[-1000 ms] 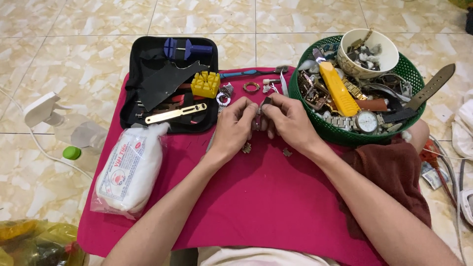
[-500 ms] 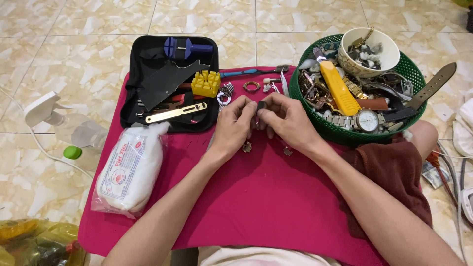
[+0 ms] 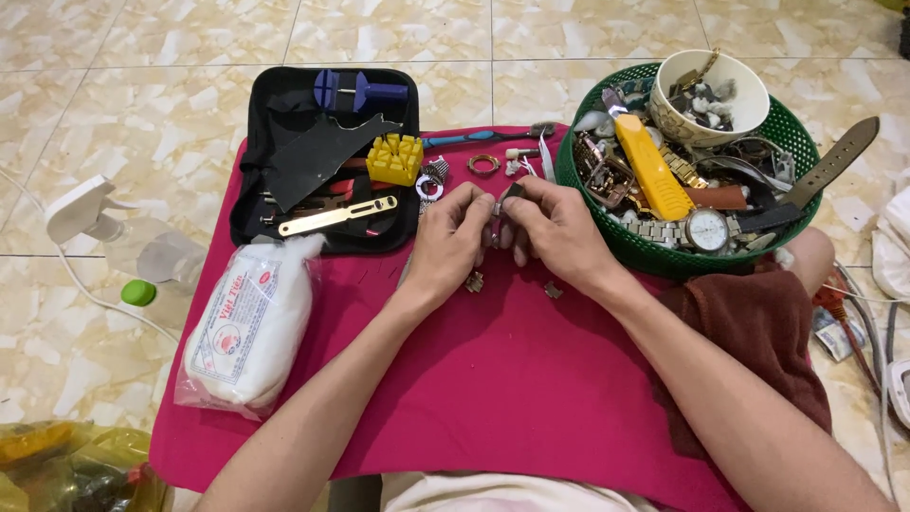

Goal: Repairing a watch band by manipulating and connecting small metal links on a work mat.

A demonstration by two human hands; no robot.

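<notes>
Both hands meet over the magenta cloth (image 3: 502, 379). My left hand (image 3: 449, 239) and my right hand (image 3: 553, 226) pinch one small dark metal watch part (image 3: 504, 201) between their fingertips; most of it is hidden by the fingers. Two tiny metal pieces (image 3: 474, 282) lie on the cloth just below the hands, one under each. A round gold ring (image 3: 483, 164) and a small silver gear-like part (image 3: 429, 182) rest on the cloth just beyond the fingers.
A black tool case (image 3: 284, 209) with a yellow block (image 3: 395, 158), blue tool and brass bar sits at back left. A green basket (image 3: 787, 223) of watches, straps and a white bowl (image 3: 749, 95) stands at right. A white bag (image 3: 248, 327) lies left; spray bottle (image 3: 85, 213) on the tiles.
The hands have stayed in place; the fingers have shifted slightly on the small part and it now sits a little higher between the fingertips.
</notes>
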